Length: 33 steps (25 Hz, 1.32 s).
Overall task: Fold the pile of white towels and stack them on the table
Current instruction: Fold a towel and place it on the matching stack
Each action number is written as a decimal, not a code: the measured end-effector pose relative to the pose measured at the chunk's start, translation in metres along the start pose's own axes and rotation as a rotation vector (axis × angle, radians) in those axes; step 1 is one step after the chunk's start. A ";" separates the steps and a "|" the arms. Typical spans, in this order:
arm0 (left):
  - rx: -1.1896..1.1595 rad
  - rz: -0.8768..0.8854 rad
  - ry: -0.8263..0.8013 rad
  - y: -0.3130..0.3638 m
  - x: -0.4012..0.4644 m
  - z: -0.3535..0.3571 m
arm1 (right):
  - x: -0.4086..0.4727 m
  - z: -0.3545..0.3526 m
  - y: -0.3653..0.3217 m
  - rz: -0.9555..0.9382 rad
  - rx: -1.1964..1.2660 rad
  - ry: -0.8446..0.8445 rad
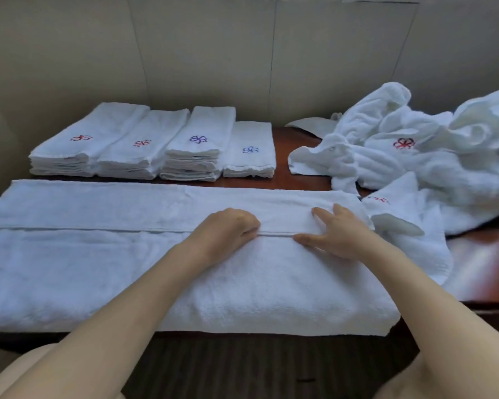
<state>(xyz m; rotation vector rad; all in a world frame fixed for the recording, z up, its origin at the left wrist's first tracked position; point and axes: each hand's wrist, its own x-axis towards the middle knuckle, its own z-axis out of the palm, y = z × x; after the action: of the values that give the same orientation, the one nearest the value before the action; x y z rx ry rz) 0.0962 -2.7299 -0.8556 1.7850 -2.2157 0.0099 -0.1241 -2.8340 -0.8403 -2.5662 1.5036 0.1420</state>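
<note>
A large white towel [98, 260] lies spread along the front of the dark wooden table [481, 266], its two long sides folded in so their edges meet at a seam across the middle. My left hand [228, 234] rests on that seam with its fingers curled over the edge. My right hand [340, 231] presses flat on the towel just to the right, fingers straight. Behind stand several stacks of folded white towels [144, 145] with red and blue embroidered flowers. A heap of unfolded white towels [415, 156] lies at the right.
A pale panelled wall [242, 53] runs close behind the table. The towel's front edge hangs slightly over the table's near edge. Bare wood shows between the stacks and the heap and at the far right front.
</note>
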 end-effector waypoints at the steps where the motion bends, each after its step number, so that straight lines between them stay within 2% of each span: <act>1: 0.039 0.002 0.004 0.000 0.001 0.001 | 0.000 0.000 0.007 0.020 -0.049 0.011; 3: 0.124 -0.023 0.046 0.002 0.005 0.004 | 0.000 0.002 0.019 0.040 -0.112 0.039; 6: 0.135 -0.093 0.176 0.005 0.008 0.004 | 0.003 0.010 0.034 0.025 -0.056 0.104; 9: 0.118 -0.055 0.282 0.007 0.006 0.002 | 0.013 0.019 0.053 0.079 -0.017 0.208; 10: 0.080 -0.051 0.277 0.007 0.005 0.003 | 0.014 0.019 0.063 0.113 -0.007 0.236; 13: -0.038 -0.040 0.125 0.003 0.006 0.010 | 0.012 0.012 0.087 0.175 0.028 0.311; 14: -0.051 -0.034 0.103 0.002 0.006 0.012 | 0.010 0.012 0.088 0.153 0.028 0.363; 16: -0.071 -0.027 0.116 0.002 0.008 0.016 | 0.009 0.017 0.080 -0.027 0.069 0.475; 18: -0.071 -0.018 0.132 0.003 0.010 0.018 | 0.008 0.027 0.065 -0.247 0.114 0.501; 19: -0.052 -0.005 0.147 0.004 0.011 0.019 | 0.006 0.028 0.059 -0.299 0.145 0.496; 20: -0.023 0.019 0.181 0.003 0.013 0.019 | 0.005 0.027 0.056 -0.309 0.187 0.504; 23: 0.032 0.076 0.339 0.004 0.015 0.016 | 0.003 0.020 0.061 -0.266 0.254 0.669; 25: 0.014 0.082 0.288 0.002 0.016 0.016 | 0.001 0.014 0.062 -0.223 0.230 0.646; 28: -0.158 -0.036 0.036 0.001 0.014 0.012 | -0.006 0.007 0.058 -0.103 0.190 0.423; 29: -0.258 -0.079 -0.040 0.000 0.015 0.005 | -0.007 0.003 0.057 -0.076 0.214 0.430; 31: -0.555 -0.175 -0.098 0.002 0.018 -0.010 | -0.011 -0.010 0.050 -0.070 0.320 0.582; 32: -0.671 -0.236 -0.048 0.001 0.020 -0.015 | -0.012 -0.015 0.044 -0.080 0.377 0.653; 33: -0.658 -0.284 0.038 -0.003 0.021 -0.015 | -0.012 -0.021 0.035 -0.107 0.425 0.692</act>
<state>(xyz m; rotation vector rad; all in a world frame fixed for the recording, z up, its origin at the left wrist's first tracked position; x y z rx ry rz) 0.0989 -2.7479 -0.8367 1.6567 -1.6385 -0.6559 -0.1603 -2.8441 -0.8213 -2.4241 1.3546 -1.0542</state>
